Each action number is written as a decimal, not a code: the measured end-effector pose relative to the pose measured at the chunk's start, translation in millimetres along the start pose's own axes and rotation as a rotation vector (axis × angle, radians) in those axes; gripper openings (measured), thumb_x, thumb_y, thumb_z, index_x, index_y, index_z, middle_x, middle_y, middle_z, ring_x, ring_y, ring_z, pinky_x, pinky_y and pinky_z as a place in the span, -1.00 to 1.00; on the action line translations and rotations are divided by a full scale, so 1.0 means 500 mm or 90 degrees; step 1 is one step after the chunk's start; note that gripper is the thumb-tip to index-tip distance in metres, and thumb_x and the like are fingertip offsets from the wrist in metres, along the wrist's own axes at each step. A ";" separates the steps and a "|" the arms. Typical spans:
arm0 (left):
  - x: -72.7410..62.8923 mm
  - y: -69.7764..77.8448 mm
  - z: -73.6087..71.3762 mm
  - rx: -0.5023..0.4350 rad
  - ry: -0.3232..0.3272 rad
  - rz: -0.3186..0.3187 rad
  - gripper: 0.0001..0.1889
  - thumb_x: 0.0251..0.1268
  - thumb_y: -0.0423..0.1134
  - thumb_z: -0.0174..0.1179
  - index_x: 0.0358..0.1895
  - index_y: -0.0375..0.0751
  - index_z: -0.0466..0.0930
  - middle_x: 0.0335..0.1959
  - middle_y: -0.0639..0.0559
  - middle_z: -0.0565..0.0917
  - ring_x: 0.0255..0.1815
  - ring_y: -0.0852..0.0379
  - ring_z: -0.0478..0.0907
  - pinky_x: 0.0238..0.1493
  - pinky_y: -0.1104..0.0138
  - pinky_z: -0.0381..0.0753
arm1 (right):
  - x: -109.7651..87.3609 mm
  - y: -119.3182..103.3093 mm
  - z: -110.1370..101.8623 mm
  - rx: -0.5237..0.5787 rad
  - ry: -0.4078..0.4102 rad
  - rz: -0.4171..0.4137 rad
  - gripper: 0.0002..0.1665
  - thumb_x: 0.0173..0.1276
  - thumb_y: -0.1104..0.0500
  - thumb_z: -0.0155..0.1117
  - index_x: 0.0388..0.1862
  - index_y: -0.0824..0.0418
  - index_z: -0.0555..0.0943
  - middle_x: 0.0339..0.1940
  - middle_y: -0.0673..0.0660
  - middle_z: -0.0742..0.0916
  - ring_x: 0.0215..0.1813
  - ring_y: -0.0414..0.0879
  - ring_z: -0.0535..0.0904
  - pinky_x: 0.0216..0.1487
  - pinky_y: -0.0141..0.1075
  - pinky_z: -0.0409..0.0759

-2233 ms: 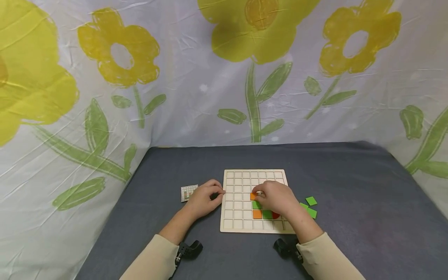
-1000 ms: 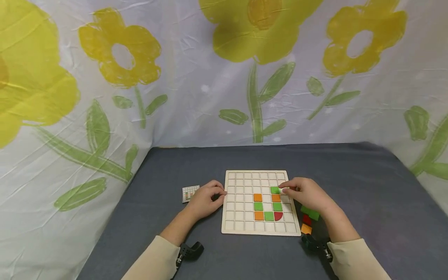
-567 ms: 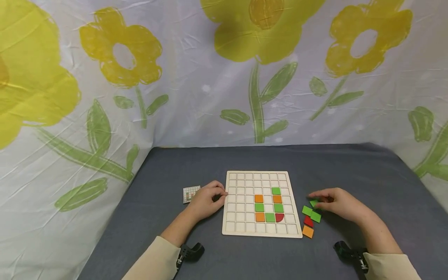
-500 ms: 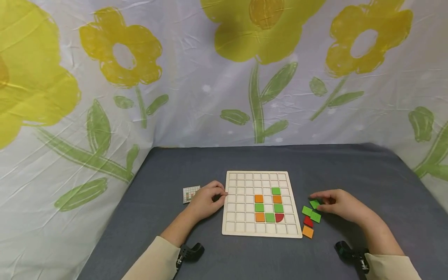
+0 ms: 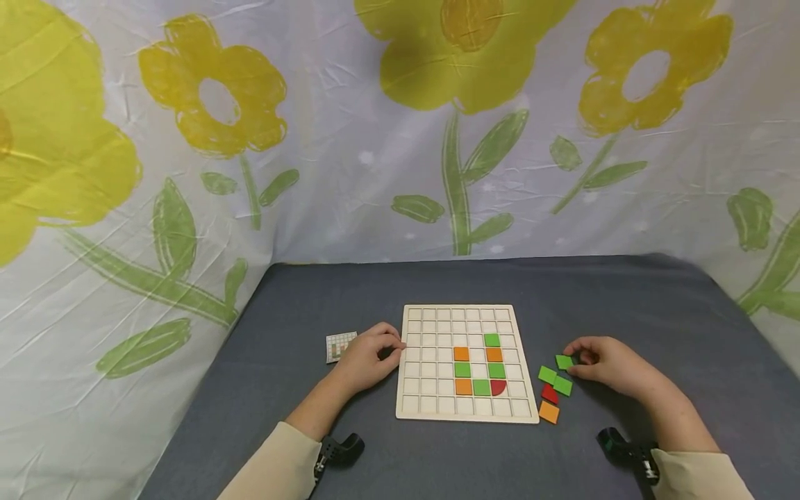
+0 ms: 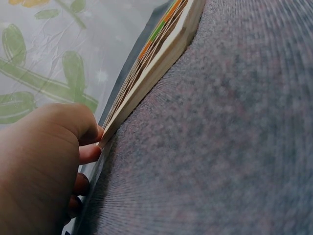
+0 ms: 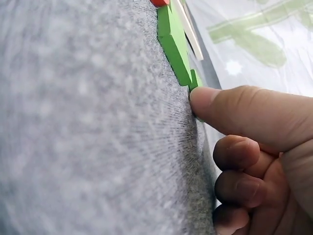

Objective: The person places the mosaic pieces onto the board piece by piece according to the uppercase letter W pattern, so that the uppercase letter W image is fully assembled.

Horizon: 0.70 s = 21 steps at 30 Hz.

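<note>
A pale wooden grid board [image 5: 430, 389] lies on the dark cloth, with green and orange square tiles and a red rounded piece [image 5: 498, 387] set in its cells. My left hand [image 5: 370, 354] grips the board's left edge between thumb and finger; the left wrist view shows the fingertips on that edge. Right of the board, my right hand [image 5: 615, 364] pinches a green square tile [image 5: 564, 362] by its sides at table level. In the right wrist view the thumb [image 7: 205, 100] covers much of that tile.
Beside the board's right edge lie two green tiles [image 5: 547, 375], a red piece [image 5: 550, 394] and an orange tile [image 5: 548, 412]. A small printed grid card [image 5: 338, 344] sits partly behind my left hand. A flowered white curtain [image 5: 350, 173] hangs behind the table.
My right hand has left the board after setting orange and green tiles in it, moved right to the loose pieces, and turned a green tile slightly. My left hand stays at the board's edge.
</note>
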State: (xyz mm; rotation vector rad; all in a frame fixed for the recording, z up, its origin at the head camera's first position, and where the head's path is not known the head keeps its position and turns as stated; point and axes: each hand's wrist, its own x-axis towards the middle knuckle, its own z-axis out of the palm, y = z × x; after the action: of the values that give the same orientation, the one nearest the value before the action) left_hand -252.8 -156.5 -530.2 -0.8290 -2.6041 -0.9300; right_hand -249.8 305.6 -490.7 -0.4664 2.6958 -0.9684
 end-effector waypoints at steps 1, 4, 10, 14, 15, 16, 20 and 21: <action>0.000 0.000 0.000 -0.004 0.002 0.002 -0.90 0.39 -0.29 0.33 -0.15 -0.11 0.82 -0.07 0.12 0.63 -0.31 0.25 0.54 -0.23 0.30 0.60 | 0.000 -0.001 0.000 -0.010 0.003 0.000 -0.71 0.30 0.19 0.49 -0.06 0.29 0.69 -0.52 -0.01 0.42 -0.45 -0.11 0.32 -0.41 -0.26 0.27; -0.002 0.001 0.000 -0.010 0.002 0.004 -0.90 0.40 -0.30 0.31 -0.15 -0.11 0.81 -0.07 0.11 0.63 -0.30 0.25 0.55 -0.22 0.29 0.60 | -0.002 -0.010 -0.005 -0.036 0.011 0.003 -0.70 0.34 0.15 0.47 -0.05 0.28 0.68 -0.52 0.00 0.42 -0.47 -0.11 0.31 -0.41 -0.23 0.27; -0.004 0.000 0.001 -0.011 0.002 0.002 -0.89 0.42 -0.30 0.30 -0.14 -0.11 0.81 -0.07 0.11 0.63 -0.27 0.24 0.57 -0.18 0.27 0.62 | -0.005 -0.046 -0.018 -0.069 0.020 -0.003 -0.67 0.39 0.11 0.43 0.02 0.27 0.69 -0.56 -0.02 0.40 -0.54 -0.14 0.25 -0.44 -0.24 0.27; -0.003 0.000 0.001 -0.006 0.000 0.002 -0.89 0.42 -0.29 0.30 -0.13 -0.11 0.81 -0.07 0.11 0.63 -0.29 0.25 0.56 -0.19 0.27 0.61 | -0.008 -0.093 -0.017 -0.085 0.020 -0.017 -0.69 0.38 0.10 0.44 0.01 0.23 0.69 -0.58 -0.02 0.41 -0.56 -0.14 0.27 -0.46 -0.25 0.29; -0.003 0.000 0.001 -0.005 0.000 0.000 -0.89 0.42 -0.29 0.30 -0.13 -0.10 0.81 -0.07 0.12 0.63 -0.29 0.25 0.56 -0.19 0.28 0.61 | -0.008 -0.106 -0.015 -0.088 0.020 -0.018 -0.69 0.38 0.10 0.44 0.01 0.22 0.70 -0.58 -0.02 0.41 -0.56 -0.14 0.27 -0.46 -0.25 0.29; -0.002 0.000 0.001 -0.004 -0.001 -0.001 -0.89 0.42 -0.29 0.30 -0.13 -0.10 0.81 -0.06 0.12 0.63 -0.30 0.26 0.55 -0.20 0.28 0.61 | -0.007 -0.120 -0.011 -0.090 0.020 -0.020 -0.70 0.38 0.09 0.44 0.01 0.21 0.70 -0.58 -0.01 0.41 -0.56 -0.14 0.28 -0.46 -0.25 0.29; -0.002 0.000 0.000 -0.001 -0.003 -0.007 -0.89 0.42 -0.28 0.30 -0.13 -0.09 0.81 -0.06 0.13 0.63 -0.31 0.27 0.54 -0.20 0.29 0.60 | -0.001 -0.169 0.003 -0.116 0.022 -0.038 -0.73 0.37 0.07 0.46 -0.02 0.15 0.71 -0.60 -0.03 0.39 -0.58 -0.16 0.26 -0.46 -0.27 0.27; -0.002 0.000 0.000 -0.002 -0.003 -0.008 -0.89 0.42 -0.29 0.30 -0.13 -0.09 0.81 -0.06 0.12 0.63 -0.31 0.27 0.54 -0.20 0.28 0.60 | 0.001 -0.180 0.005 -0.122 0.022 -0.047 -0.73 0.36 0.06 0.47 -0.03 0.14 0.72 -0.60 -0.04 0.39 -0.57 -0.17 0.25 -0.46 -0.27 0.26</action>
State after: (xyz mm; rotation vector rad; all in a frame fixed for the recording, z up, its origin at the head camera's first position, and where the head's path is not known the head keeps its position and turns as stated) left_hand -252.0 -156.9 -530.5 -0.8180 -2.6158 -0.9372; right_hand -230.2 238.0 -434.3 -0.5956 2.8342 -0.7454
